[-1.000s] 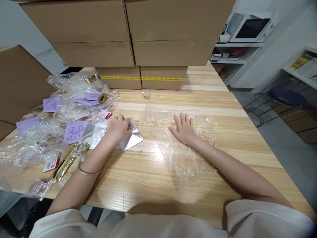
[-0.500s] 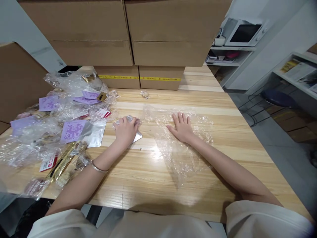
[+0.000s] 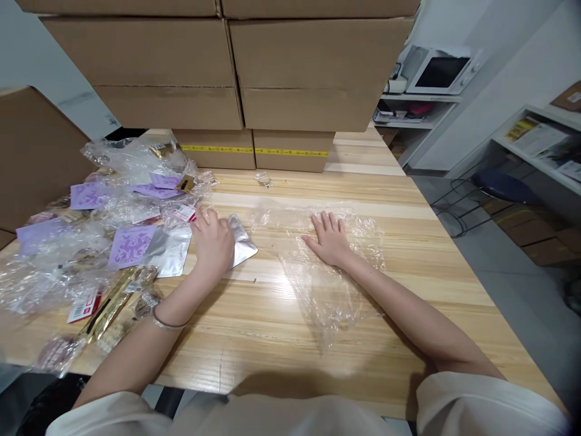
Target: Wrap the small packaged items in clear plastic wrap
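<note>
My right hand [image 3: 333,242] lies flat with its fingers spread on a sheet of clear plastic film [image 3: 313,290], pressing it to the wooden table. My left hand [image 3: 212,241] is at the right edge of the pile, its fingers curled downward. What is under its fingers is hidden by the hand. Just right of it, a silver foil pouch [image 3: 244,243] rests on the table, partly covered by the hand. A second silver pouch [image 3: 171,251] lies left of the wrist, beside a purple patterned card [image 3: 131,246].
The heap at left holds clear plastic wrapping [image 3: 77,245], several purple cards, gold sticks [image 3: 110,309] and a red-and-white card [image 3: 85,304]. Stacked cardboard boxes [image 3: 308,60] stand at the back. One small wrapped piece [image 3: 263,179] lies before them. A stool [image 3: 503,186] stands at right.
My left hand has shifted left toward the pile, uncovering more of the silver pouch. The crumpled clear plastic seen under it earlier is hidden. My right hand stays on the film. The view has tilted slightly.
</note>
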The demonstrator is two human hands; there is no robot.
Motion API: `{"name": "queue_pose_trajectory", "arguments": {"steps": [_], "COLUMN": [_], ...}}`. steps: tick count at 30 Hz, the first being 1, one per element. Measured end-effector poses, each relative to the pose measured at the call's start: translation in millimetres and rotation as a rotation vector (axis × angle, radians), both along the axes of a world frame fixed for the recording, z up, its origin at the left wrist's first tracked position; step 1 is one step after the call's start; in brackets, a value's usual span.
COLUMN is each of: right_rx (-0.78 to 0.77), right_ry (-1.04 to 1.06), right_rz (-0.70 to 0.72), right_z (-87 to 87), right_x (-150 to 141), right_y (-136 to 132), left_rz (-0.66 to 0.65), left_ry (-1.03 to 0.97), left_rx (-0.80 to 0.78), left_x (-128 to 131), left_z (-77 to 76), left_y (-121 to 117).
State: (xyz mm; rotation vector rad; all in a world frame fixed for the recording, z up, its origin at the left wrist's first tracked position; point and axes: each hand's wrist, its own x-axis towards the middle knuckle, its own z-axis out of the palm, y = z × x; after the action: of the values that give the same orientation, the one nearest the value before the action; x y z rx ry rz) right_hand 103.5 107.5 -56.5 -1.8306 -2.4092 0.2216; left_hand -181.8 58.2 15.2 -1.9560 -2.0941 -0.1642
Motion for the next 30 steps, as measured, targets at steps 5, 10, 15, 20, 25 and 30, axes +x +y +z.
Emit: {"name": "queue_pose_trajectory", "arguments": {"steps": [5,10,15,20,25,30], "right_rx": [-0.032,-0.051,-0.040,-0.031,-0.030,0.005], "right_ry": [-0.025,-0.017,-0.013,-0.006,-0.006,0.021], "right_rz": [-0.006,-0.003,0.000,0.005,0.002,0.015], "right_z": [3.9,3.7,0.6,0.6,1.0,-2.1], "right_x": [-1.1,0.2,1.9,1.5,1.0,2.5], "right_y": [-0.6,0.2,1.3,1.3,0.9,0.8], "left_rz": [0.151,0.133,0.111,0.095,-0.165,-0.335], "left_ry": [-0.028,0.065,0.036,-0.015,-0.009,-0.035], "left_rx": [-0.229,-0.276,-0.301,-0.233,-0.089,-0.161], "left_x": [2.5,7.0,-7.3,-11.4,-2.1,9.5], "left_z": [-11.0,-13.4,-6.6,1.1,-1.9,-27.6], "left_y": [1.6,1.9,8.2,7.0,5.0,10.3]}}
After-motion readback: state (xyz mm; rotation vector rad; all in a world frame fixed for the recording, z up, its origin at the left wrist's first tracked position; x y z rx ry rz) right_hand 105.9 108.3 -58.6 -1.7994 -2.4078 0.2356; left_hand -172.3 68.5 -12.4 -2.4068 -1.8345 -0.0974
